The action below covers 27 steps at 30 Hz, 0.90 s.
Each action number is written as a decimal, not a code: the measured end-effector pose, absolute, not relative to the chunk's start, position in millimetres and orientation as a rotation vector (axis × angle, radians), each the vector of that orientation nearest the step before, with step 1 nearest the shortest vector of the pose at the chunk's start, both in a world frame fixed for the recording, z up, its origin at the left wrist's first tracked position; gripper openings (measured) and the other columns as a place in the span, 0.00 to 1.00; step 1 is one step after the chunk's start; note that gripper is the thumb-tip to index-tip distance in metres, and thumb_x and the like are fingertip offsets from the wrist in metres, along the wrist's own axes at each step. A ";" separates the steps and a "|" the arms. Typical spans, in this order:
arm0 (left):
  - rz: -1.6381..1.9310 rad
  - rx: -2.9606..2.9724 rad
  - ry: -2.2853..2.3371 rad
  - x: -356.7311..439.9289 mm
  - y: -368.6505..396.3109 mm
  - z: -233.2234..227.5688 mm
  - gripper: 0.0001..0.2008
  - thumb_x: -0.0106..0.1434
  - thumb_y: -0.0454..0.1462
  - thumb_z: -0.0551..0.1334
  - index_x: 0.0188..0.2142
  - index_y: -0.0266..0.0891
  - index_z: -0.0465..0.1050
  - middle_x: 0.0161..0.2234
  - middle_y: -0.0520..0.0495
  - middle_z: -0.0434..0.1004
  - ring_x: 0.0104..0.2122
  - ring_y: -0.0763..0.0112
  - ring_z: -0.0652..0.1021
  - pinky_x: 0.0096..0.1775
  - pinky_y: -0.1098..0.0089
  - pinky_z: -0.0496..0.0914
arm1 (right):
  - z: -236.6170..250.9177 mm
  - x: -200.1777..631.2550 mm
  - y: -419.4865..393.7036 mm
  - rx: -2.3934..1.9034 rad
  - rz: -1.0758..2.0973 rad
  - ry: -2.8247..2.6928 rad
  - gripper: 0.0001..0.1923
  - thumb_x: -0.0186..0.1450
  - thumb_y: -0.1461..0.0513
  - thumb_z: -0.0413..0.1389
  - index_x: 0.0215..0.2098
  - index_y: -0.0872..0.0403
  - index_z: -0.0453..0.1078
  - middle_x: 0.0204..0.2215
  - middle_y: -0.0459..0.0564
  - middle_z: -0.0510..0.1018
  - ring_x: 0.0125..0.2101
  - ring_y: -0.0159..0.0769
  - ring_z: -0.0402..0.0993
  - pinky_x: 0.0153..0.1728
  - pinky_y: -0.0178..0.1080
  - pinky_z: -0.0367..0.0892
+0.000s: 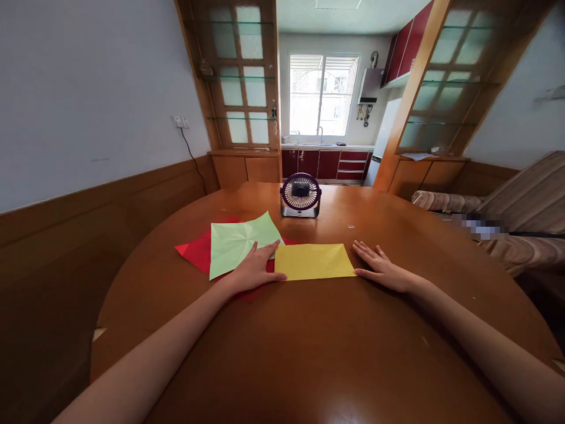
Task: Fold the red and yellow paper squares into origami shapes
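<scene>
One round wooden table (pixel 309 353) fills the lower view, carrying three sheets of paper and one fan. No writing or brand can be read on any of them. The creased light green paper (pixel 233 244) lies on top of the red paper (pixel 196 250), which shows at its left edge. The folded yellow paper (pixel 313 261) lies just right of them, near the table's middle. One small purple desk fan (pixel 301 195) stands upright behind the sheets. The left hand (pixel 256 268) lies flat, grip spread, fingers resting on the green sheet and touching the yellow paper's left edge. The right hand (pixel 382 268) lies flat on the table, grip spread, at the yellow paper's right edge.
</scene>
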<state>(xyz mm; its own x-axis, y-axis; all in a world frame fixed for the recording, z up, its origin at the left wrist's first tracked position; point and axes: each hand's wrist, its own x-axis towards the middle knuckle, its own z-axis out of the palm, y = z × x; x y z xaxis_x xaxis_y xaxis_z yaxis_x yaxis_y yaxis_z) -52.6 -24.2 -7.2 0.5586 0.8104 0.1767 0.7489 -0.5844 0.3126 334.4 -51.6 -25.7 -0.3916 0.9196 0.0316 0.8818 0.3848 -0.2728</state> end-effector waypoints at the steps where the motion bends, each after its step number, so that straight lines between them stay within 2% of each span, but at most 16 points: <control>1: 0.507 2.577 1.327 -51.9 -24.1 -6.6 0.42 0.60 0.53 0.59 0.66 0.38 0.47 0.64 0.39 0.59 0.63 0.56 0.61 0.65 0.51 0.38 | -24.1 332.1 -53.1 -1.594 0.337 -2.437 0.44 0.66 0.39 0.41 0.70 0.51 0.33 0.69 0.52 0.38 0.68 0.48 0.31 0.65 0.57 0.27; 4: 0.723 2.523 1.346 -48.8 -24.6 -5.6 0.35 0.60 0.46 0.61 0.63 0.39 0.54 0.59 0.42 0.67 0.59 0.59 0.68 0.65 0.51 0.41 | -22.0 322.3 -56.0 -1.526 0.404 -2.318 0.44 0.66 0.40 0.43 0.71 0.51 0.35 0.69 0.53 0.41 0.68 0.49 0.35 0.66 0.58 0.32; 7: 0.915 2.390 1.366 -44.7 -27.6 -3.9 0.29 0.58 0.40 0.61 0.59 0.38 0.62 0.49 0.45 0.76 0.51 0.61 0.74 0.61 0.54 0.57 | -24.3 310.5 -56.0 -1.400 0.446 -2.159 0.42 0.65 0.42 0.48 0.70 0.52 0.42 0.67 0.56 0.52 0.66 0.50 0.47 0.65 0.56 0.45; 10: 0.997 2.226 1.368 -41.6 -31.0 -1.7 0.22 0.58 0.38 0.59 0.53 0.38 0.69 0.40 0.47 0.77 0.42 0.63 0.77 0.49 0.60 0.69 | -27.1 300.6 -53.9 -1.289 0.502 -2.027 0.39 0.64 0.46 0.52 0.68 0.52 0.47 0.61 0.57 0.65 0.60 0.47 0.62 0.62 0.52 0.57; 12: 1.030 2.153 1.349 -40.4 -32.3 -0.6 0.18 0.59 0.39 0.59 0.48 0.38 0.72 0.36 0.49 0.77 0.38 0.65 0.77 0.45 0.62 0.71 | -27.0 295.9 -52.5 -1.268 0.501 -1.985 0.37 0.64 0.48 0.53 0.66 0.51 0.50 0.57 0.56 0.68 0.57 0.47 0.66 0.60 0.52 0.61; 14: 1.084 2.121 1.315 -39.5 -33.0 0.2 0.14 0.60 0.40 0.58 0.43 0.38 0.75 0.35 0.48 0.76 0.37 0.65 0.77 0.44 0.63 0.71 | -25.0 292.6 -51.7 -1.272 0.413 -1.980 0.36 0.63 0.49 0.54 0.65 0.50 0.51 0.58 0.57 0.67 0.56 0.48 0.66 0.59 0.53 0.61; 18: 1.233 2.071 1.218 -34.7 -37.6 2.6 0.10 0.63 0.41 0.58 0.35 0.39 0.74 0.37 0.48 0.76 0.38 0.67 0.76 0.43 0.64 0.71 | -17.6 286.3 -50.8 -1.224 0.110 -2.049 0.35 0.64 0.53 0.54 0.66 0.47 0.48 0.64 0.55 0.56 0.63 0.51 0.53 0.62 0.56 0.53; 20: 1.290 2.033 1.185 -30.2 -43.3 5.3 0.10 0.64 0.42 0.58 0.35 0.39 0.73 0.37 0.48 0.75 0.37 0.68 0.76 0.40 0.66 0.71 | -13.6 282.2 -48.6 -1.173 0.014 -2.094 0.35 0.64 0.55 0.55 0.66 0.46 0.48 0.64 0.55 0.55 0.64 0.52 0.52 0.62 0.58 0.53; 22: 1.330 2.004 1.163 -25.1 -51.0 8.9 0.09 0.65 0.42 0.57 0.36 0.39 0.72 0.37 0.48 0.75 0.35 0.69 0.76 0.36 0.69 0.71 | -9.7 277.9 -44.1 -1.120 -0.050 -2.120 0.34 0.64 0.58 0.55 0.65 0.45 0.49 0.58 0.56 0.63 0.59 0.52 0.59 0.59 0.59 0.56; 24: 1.353 1.998 1.138 -20.5 -59.3 12.4 0.09 0.66 0.42 0.57 0.37 0.39 0.70 0.36 0.48 0.75 0.34 0.70 0.75 0.32 0.72 0.70 | -5.8 274.3 -37.5 -1.073 -0.104 -2.117 0.31 0.64 0.59 0.55 0.64 0.46 0.53 0.47 0.55 0.71 0.51 0.50 0.67 0.54 0.58 0.60; 27: 1.390 2.072 1.057 -16.0 -69.7 15.3 0.08 0.68 0.42 0.56 0.38 0.40 0.69 0.35 0.49 0.74 0.32 0.72 0.74 0.32 0.73 0.69 | 0.3 270.6 -26.9 -1.032 -0.167 -2.124 0.15 0.64 0.61 0.55 0.50 0.48 0.68 0.36 0.51 0.72 0.40 0.45 0.70 0.47 0.52 0.64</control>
<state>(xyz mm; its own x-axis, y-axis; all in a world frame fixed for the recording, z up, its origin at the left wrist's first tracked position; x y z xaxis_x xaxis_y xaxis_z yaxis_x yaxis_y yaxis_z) -16.0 -69.7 15.3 0.2075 0.7841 0.5850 0.3546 -0.6176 0.7021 270.6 -26.9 0.3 -0.3890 0.6213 0.6802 0.7202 0.6655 -0.1960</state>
